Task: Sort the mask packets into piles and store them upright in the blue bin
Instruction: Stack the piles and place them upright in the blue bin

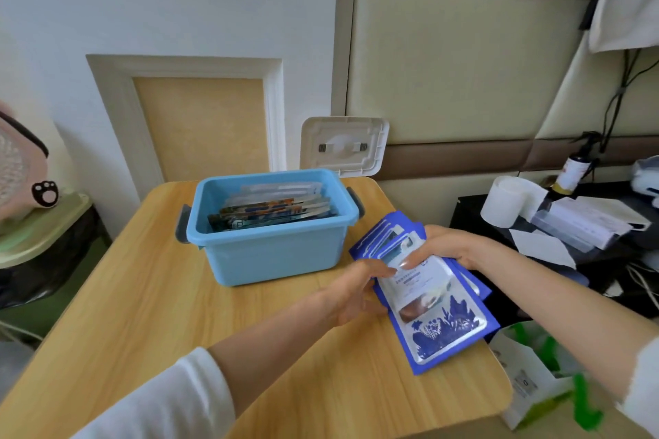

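Note:
A stack of blue and white mask packets [437, 314] lies fanned out on the right side of the wooden table [178, 314]. My right hand [449, 248] grips the stack's upper part, thumb on the top packet. My left hand [356, 292] holds the stack's left edge, fingers tucked beneath it. The blue bin [271, 253] stands open at the table's back, to the left of the stack. Several mask packets [274, 212] stand upright inside it, filling its rear half.
The bin's white lid [344, 146] leans against the wall behind it. A dark side surface on the right carries a tissue roll [508, 201], a spray bottle [574, 171] and papers. A green and white bag [538, 378] sits by the table's right edge.

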Demonstrator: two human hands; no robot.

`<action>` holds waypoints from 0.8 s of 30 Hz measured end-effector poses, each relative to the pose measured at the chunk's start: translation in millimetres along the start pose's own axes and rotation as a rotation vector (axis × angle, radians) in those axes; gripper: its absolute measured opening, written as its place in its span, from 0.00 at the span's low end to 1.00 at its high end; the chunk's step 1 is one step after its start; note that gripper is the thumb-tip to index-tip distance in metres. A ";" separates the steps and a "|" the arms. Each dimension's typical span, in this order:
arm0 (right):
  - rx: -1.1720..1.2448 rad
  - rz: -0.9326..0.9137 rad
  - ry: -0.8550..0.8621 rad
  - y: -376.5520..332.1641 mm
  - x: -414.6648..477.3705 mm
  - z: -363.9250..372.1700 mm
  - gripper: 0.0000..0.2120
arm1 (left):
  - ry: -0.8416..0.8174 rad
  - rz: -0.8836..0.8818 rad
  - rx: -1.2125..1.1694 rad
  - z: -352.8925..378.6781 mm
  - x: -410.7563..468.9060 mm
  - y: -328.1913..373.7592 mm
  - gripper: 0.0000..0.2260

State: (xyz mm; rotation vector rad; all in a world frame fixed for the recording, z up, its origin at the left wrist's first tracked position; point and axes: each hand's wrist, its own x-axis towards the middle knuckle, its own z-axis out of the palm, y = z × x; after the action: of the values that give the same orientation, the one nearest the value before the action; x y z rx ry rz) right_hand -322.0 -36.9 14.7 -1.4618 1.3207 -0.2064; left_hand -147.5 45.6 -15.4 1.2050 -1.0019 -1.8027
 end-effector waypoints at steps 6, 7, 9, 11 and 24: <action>0.238 -0.337 0.504 -15.3 -0.1 -14.8 0.19 | 0.222 0.301 0.423 1.6 -8.4 12.1 0.13; 0.307 -0.384 0.580 -17.4 -0.2 -17.8 0.20 | 0.220 0.367 0.532 0.1 -11.5 16.5 0.13; 0.413 -0.474 0.715 -25.7 -0.5 -21.4 0.18 | 0.248 0.583 0.733 -7.1 -22.3 28.5 0.09; 0.438 -0.579 0.841 -42.4 -2.3 -22.6 0.15 | 0.448 0.810 0.927 -25.0 -30.3 50.3 0.09; 0.228 -1.115 0.719 -218.8 18.6 43.7 0.19 | 0.598 0.274 1.753 -168.6 15.7 102.9 0.26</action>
State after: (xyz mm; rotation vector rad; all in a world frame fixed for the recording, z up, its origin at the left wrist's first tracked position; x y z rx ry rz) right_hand -154.2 -74.9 157.9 -1.8482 0.7867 -1.6650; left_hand 22.8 -46.2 27.5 2.1044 -2.1995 0.1277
